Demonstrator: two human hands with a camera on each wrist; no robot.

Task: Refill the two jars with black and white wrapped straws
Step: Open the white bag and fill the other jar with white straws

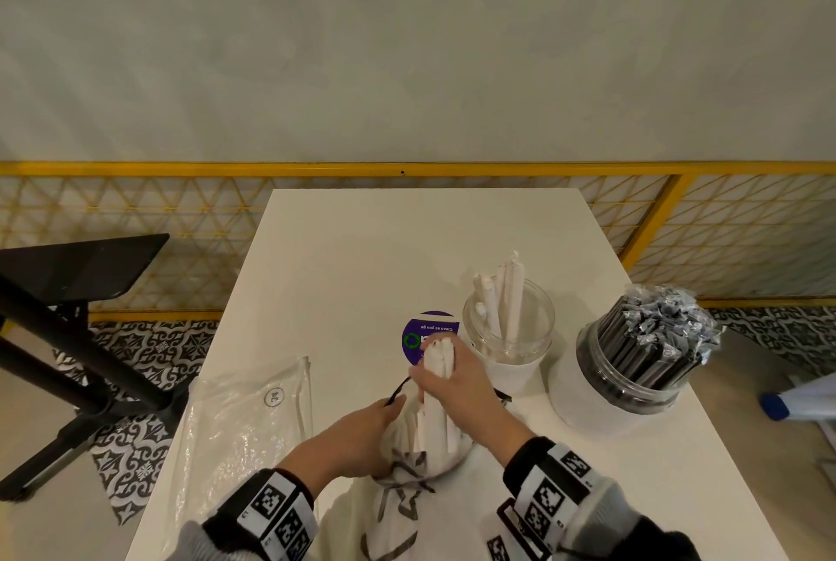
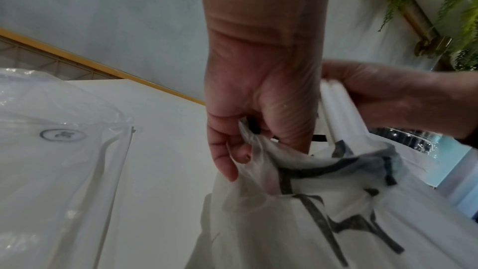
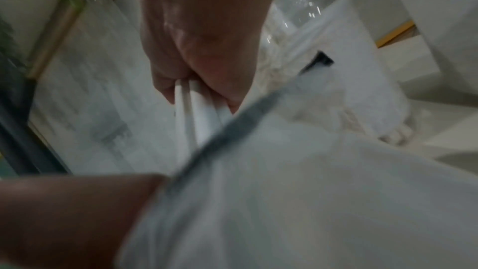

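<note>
My right hand (image 1: 445,382) grips a bundle of white wrapped straws (image 1: 435,397) standing up out of a translucent white bag (image 1: 407,497) with grey print. The same straws (image 3: 192,114) show below that hand's curled fingers (image 3: 165,89) in the blurred right wrist view. My left hand (image 1: 362,434) pinches the bag's mouth (image 2: 261,142) at its left edge. Behind stands a clear jar (image 1: 509,334) with a few white straws. To its right a second clear jar (image 1: 633,375) is packed with black wrapped straws.
A flat clear plastic bag (image 1: 244,429) lies on the white table (image 1: 384,253) at the left. A purple round sticker (image 1: 429,332) sits behind my right hand. A black stool (image 1: 77,312) stands left of the table, a yellow mesh fence (image 1: 135,217) behind.
</note>
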